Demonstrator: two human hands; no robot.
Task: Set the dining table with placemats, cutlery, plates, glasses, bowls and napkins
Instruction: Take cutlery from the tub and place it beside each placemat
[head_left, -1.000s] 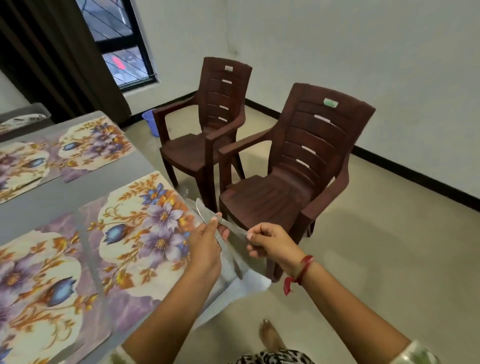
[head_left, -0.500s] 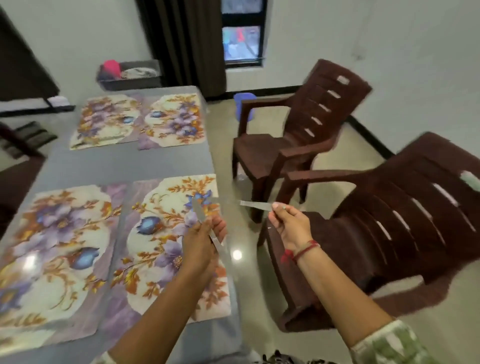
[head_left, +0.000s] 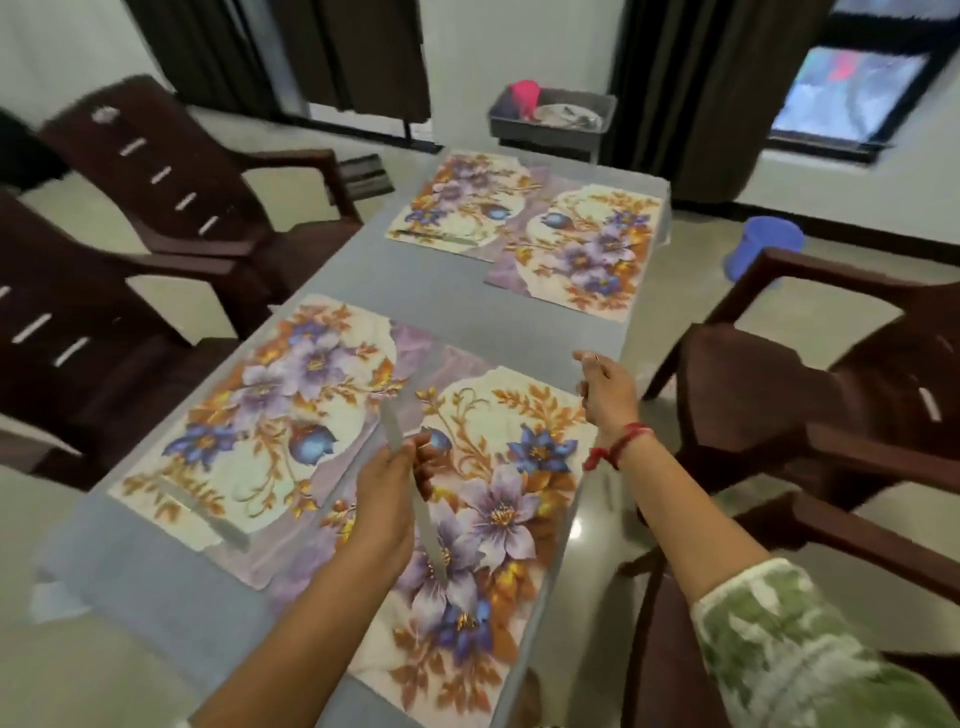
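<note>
Cutlery (head_left: 428, 530) stays clamped in the left hand (head_left: 389, 493). The right hand (head_left: 605, 389) is now over the edge of the nearest placemat (head_left: 519, 415), its grip unclear. Laying likely comes next.

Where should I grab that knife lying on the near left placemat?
Probably from above, pinching the knife across its narrow width near the end closest to you. It lies flat and diagonal on the placemat, so only its thin long edges offer a grip. Blur hides which end is the handle.

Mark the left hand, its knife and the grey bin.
left hand (head_left: 387, 488): head view, back of the hand.
knife (head_left: 390, 430): head view, end above the fingers.
bin (head_left: 540, 131): head view, front wall.
</note>
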